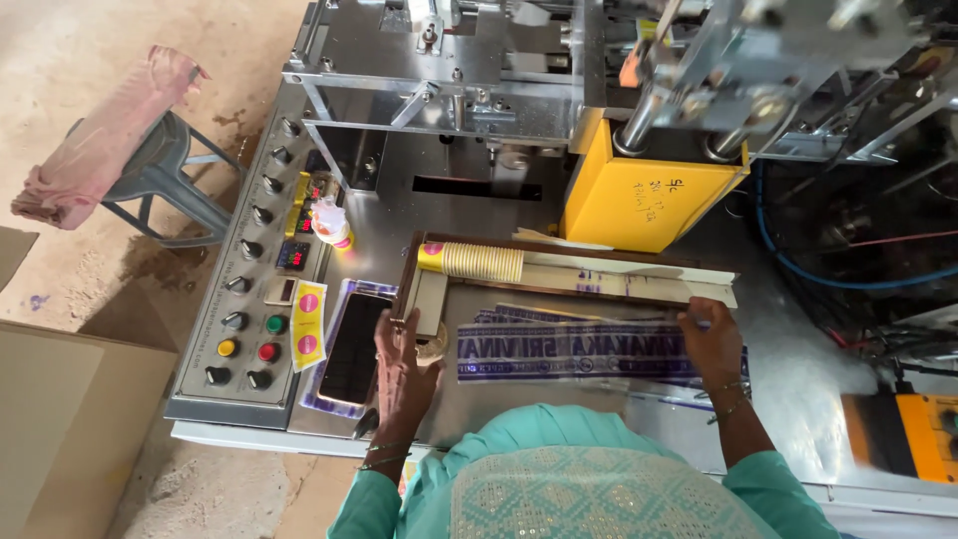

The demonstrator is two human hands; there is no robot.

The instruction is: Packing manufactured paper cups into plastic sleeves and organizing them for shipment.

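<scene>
A long clear plastic sleeve [589,351] with blue print lies flat across the steel machine top [798,389]. My left hand [401,361] rests at its left end, fingers apart on the corner of a wooden tray [411,289]. At the sleeve's right end, my right hand [711,339] presses down on the plastic. A stack of yellow-and-cream paper cups [471,262] lies on its side in the tray, just beyond my left hand.
A dark phone [352,349] lies left of my left hand. A control panel [239,299] with knobs and coloured buttons runs along the left edge, a small bottle [330,224] above it. A yellow machine block [639,195] stands behind the tray. A stool with pink cloth [110,135] stands on the floor.
</scene>
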